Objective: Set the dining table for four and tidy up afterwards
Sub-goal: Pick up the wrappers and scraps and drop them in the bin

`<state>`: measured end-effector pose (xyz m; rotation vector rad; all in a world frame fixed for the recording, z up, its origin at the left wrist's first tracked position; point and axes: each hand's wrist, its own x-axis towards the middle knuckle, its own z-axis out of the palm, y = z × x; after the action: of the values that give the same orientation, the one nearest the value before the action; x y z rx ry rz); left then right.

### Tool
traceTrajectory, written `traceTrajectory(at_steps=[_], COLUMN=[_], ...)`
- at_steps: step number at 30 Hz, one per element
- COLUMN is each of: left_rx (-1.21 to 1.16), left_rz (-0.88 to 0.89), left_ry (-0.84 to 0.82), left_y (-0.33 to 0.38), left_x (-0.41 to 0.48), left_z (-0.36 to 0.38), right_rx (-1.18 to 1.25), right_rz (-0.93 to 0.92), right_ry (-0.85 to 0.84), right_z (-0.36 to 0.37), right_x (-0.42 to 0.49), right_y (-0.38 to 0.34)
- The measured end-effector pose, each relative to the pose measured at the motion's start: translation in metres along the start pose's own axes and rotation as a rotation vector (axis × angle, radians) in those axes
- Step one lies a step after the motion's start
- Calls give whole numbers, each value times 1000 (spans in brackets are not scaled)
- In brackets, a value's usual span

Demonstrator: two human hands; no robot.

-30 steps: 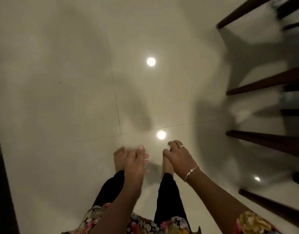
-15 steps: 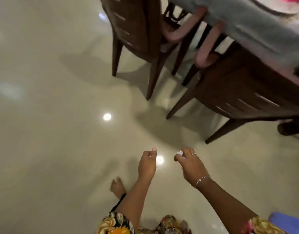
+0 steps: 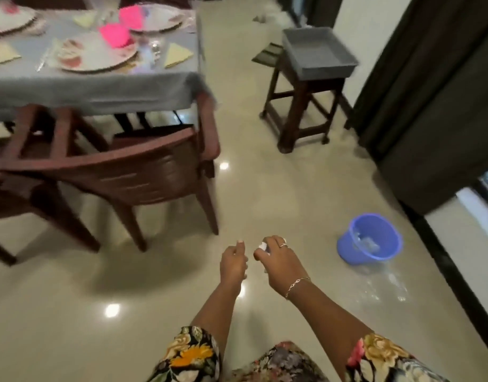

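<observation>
The dining table (image 3: 99, 89) at the upper left wears a grey cloth and carries plates (image 3: 96, 55), pink napkins (image 3: 114, 34), yellow napkins (image 3: 178, 54) and glasses (image 3: 154, 48). My right hand (image 3: 278, 260) hangs over the floor in front of me and pinches a small white scrap (image 3: 263, 246) between thumb and fingers. My left hand (image 3: 233, 261) is just beside it, fingers loosely curled, holding nothing.
Brown chairs (image 3: 143, 172) stand tucked at the table's near side. A wooden stool (image 3: 300, 106) with a grey tray (image 3: 317, 52) on top stands at the right. A blue bucket (image 3: 369, 238) sits on the glossy floor near dark curtains (image 3: 430, 92).
My view has swung up from my feet and the floor to the table and room. Both hands stay out in front, the white scrap now showing in my right fingers.
</observation>
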<state>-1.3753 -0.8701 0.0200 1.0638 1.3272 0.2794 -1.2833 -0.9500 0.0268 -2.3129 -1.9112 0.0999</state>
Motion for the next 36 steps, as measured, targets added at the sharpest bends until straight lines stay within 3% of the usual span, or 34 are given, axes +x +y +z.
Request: traceTrajectory(at_steps=[16, 20, 29, 36], left_rx=[439, 571, 651, 642], left_rz=[124, 137, 16, -49], left_ry=[-409, -478, -413, -330], left_y=[126, 131, 99, 94], left_x=[113, 142, 205, 225], left_z=[342, 421, 545, 592], right_rx=[91, 160, 317, 381], right_rz=[651, 740, 859, 877], right_ry=[-109, -52, -238, -241], right_z=[-21, -4, 96, 98], right_x=[-36, -44, -44, -45], right_y=[336, 405, 551, 631])
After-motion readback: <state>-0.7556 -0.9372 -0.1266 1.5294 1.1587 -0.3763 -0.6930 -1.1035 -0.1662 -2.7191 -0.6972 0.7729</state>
